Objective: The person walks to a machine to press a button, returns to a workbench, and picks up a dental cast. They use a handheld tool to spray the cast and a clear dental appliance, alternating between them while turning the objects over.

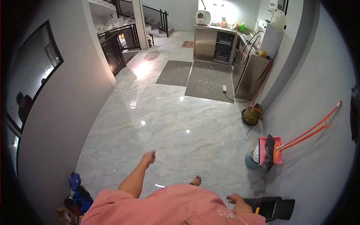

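My left hand (150, 156) hangs over the pale marble floor, slightly blurred, with its fingers curled together and nothing visible in them. On the other side, my right hand (234, 198) is low beside my body, its loosely bent fingers a little apart and holding nothing that I can see. A black bin (268, 208) with a raised flap stands close by on its right; whether they touch is hard to tell. One bare foot (196, 180) shows ahead of my pink shirt (168, 206).
Along the right wall are a pink dustpan (275, 148), an orange-handled broom (311, 133), a teal bucket (252, 160) and a green gas cylinder (253, 114). Grey mats (210, 80) lie before the steel kitchen counter (204, 43). Blue bags (82, 198) sit at lower left.
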{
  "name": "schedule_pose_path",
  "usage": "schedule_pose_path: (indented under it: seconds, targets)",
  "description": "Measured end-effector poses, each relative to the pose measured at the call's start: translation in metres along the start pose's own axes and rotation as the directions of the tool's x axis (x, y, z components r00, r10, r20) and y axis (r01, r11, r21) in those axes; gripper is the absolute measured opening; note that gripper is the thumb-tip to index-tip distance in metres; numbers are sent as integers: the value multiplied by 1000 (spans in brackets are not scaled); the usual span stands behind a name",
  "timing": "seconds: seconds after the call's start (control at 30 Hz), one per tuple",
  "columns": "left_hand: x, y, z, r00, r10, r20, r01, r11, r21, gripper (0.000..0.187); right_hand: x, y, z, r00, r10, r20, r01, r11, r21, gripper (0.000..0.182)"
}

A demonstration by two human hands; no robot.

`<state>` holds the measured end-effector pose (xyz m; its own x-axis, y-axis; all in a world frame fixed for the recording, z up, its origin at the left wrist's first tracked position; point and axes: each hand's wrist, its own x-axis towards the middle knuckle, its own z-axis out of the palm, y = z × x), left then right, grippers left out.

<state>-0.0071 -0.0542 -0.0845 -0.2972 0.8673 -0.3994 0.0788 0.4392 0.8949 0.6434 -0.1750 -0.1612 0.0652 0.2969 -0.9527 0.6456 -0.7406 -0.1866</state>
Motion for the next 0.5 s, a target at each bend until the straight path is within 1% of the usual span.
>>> schedule_pose_path:
  seconds: [0.03,0.07,0.1,0.13,0.17,0.2,0.23,0.27,0.3,0.33,0.37,0.4,0.43,0.5]
  targets:
    - [69,-12,-18,1000,-15,-25,17,997,70,30,48,-88,-39,997,-48,55,47,999,27,18]
    - [81,-74,-23,984,-166,63,126,903,412,28,60,-121,-74,997,-77,21,76,996,40,19]
    - [44,-39,5,824,-566,-25,563,813,149,28,72,-153,-121,970,-241,9,236,942,-239,20]
    - [25,-61,4,777,-628,-35,629,777,13,31,85,-187,-153,921,-385,63,365,791,-492,20]
    - [50,-53,17,774,-633,-21,633,774,25,31,106,-211,-177,664,-740,113,604,440,-665,14]
    - [39,-96,46,822,-569,-41,568,811,142,30,120,-229,-206,294,-923,250,635,-7,-773,10]
    - [55,-113,111,869,-491,-55,488,835,256,29,102,-274,-224,651,-753,-97,675,632,-381,10]
    - [73,-119,81,911,-409,-60,401,839,367,28,83,-324,-238,932,-321,-168,355,903,243,10]
    - [90,-103,2,945,-322,-56,309,824,475,28,89,-351,-260,934,-312,-176,349,903,251,10]
    - [109,-65,-62,972,-231,-44,213,788,577,27,96,-378,-277,924,-330,-196,373,892,257,12]
    - [126,-36,-81,990,-138,-21,116,731,673,26,103,-407,-291,913,-348,-214,397,878,266,13]
    - [137,-31,-25,999,-50,16,20,653,757,25,98,-432,-302,906,-307,-290,391,869,303,15]
    - [170,-31,-25,997,44,66,-79,560,825,25,105,-454,-313,905,-302,-298,393,863,318,15]
    - [221,-23,-17,962,193,192,-250,350,903,24,121,-480,-336,925,-318,-207,377,830,411,21]
